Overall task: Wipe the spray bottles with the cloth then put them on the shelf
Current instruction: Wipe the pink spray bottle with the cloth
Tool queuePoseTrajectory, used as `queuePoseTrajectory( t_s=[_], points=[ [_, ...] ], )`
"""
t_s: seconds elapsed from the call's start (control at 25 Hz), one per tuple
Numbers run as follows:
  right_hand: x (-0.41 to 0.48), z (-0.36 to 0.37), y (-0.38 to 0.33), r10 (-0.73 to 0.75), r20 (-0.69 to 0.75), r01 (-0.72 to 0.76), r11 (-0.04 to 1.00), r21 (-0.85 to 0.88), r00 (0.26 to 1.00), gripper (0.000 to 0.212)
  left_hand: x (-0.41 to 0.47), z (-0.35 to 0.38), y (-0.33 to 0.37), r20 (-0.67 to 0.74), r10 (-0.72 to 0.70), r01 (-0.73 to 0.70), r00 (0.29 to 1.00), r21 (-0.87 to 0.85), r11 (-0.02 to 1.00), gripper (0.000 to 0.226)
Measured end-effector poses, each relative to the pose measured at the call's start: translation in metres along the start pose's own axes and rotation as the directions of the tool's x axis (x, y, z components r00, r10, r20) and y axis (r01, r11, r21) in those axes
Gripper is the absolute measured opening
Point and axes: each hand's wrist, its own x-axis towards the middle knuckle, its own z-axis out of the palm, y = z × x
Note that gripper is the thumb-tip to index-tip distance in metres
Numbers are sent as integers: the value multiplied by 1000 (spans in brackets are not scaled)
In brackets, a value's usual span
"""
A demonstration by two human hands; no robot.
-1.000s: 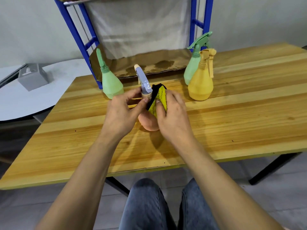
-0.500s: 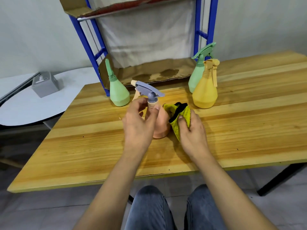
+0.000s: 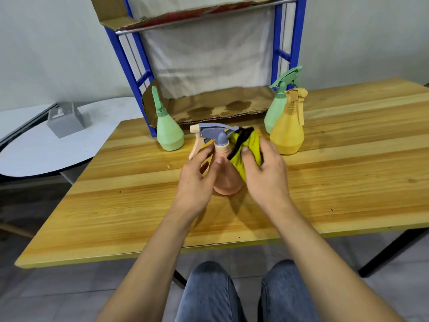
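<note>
A pink spray bottle [image 3: 226, 182] with a grey-blue trigger head stands on the wooden table [image 3: 348, 173] in the middle. My left hand [image 3: 197, 180] grips its neck and upper body. My right hand [image 3: 264, 173] holds a yellow cloth [image 3: 247, 147] with black trim against the bottle's right side. A green bottle [image 3: 168, 133] stands at the left by the shelf leg. Another green bottle [image 3: 276, 110] and a yellow bottle [image 3: 287, 133] stand together at the right. The blue shelf [image 3: 137, 66] rises behind them, its lower level lined with brown cardboard [image 3: 216, 105].
An upper shelf board with cardboard [image 3: 185, 12] hangs over the lower level. A white round table [image 3: 41, 147] with a grey box [image 3: 66, 119] sits to the left. My knees [image 3: 243, 293] are under the table's near edge.
The cloth went down the bottle's side and is now back up by its neck. The bottle was turned, so its nozzle points left. The view has tilted up, showing more shelf.
</note>
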Motion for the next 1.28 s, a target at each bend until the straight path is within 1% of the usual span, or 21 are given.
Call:
queuePoseTrajectory(
  t_s=[0.08,0.16,0.24,0.32,0.36,0.48,0.6,0.64,0.76,0.8,0.88,0.96,1.0,1.08,1.2,1.28],
  points=[
    [2,6,-10,-44,65,47,998,-47,997,32,-1,3,1,-25,22,-24,999,-67,997,41],
    [-7,10,1,-43,108,56,991,-121,993,44,-3,7,-4,-41,44,-48,998,-100,994,42],
    [-16,6,23,6,124,21,977,-211,992,46,-2,11,-8,-47,14,-20,999,-130,991,47],
    [-21,-2,34,65,151,-19,957,-290,986,43,-4,13,-10,-71,-9,-1,997,-140,990,52],
    [-18,-3,33,71,161,-19,952,-304,984,41,-5,13,-10,-78,-6,-5,997,-133,991,52],
    [-2,3,11,15,133,17,971,-237,991,35,-5,12,-9,-63,15,-22,998,-114,993,48],
    [-5,12,3,-27,88,43,982,-185,996,35,-4,11,-9,-37,12,-16,999,-114,993,48],
    [-11,11,10,-9,86,26,979,-202,996,35,-4,11,-9,-40,8,-13,999,-119,993,49],
    [-22,2,31,110,142,-68,959,-275,984,36,-5,12,-11,-51,-17,9,999,-146,989,53],
    [-19,0,33,119,151,-73,958,-279,981,35,-5,12,-11,-53,-16,9,998,-138,990,54],
    [-11,2,22,82,135,-44,962,-268,987,32,-4,13,-12,-38,-7,3,999,-112,994,54],
    [-13,8,12,0,95,21,976,-218,996,33,-4,13,-14,-46,19,-23,999,-98,995,52],
    [-17,10,12,-6,76,20,980,-196,997,35,-3,14,-14,-57,25,-31,998,-93,995,51],
    [-26,9,21,44,86,-26,980,-200,995,37,-3,16,-16,-88,15,-24,996,-101,995,53],
    [-33,3,34,74,147,-34,965,-259,986,38,-7,25,-19,-205,-11,-11,979,-109,994,54],
    [-32,1,35,64,151,-26,971,-239,987,38,-4,32,-17,-302,-20,-13,953,-107,994,47]
  ],
)
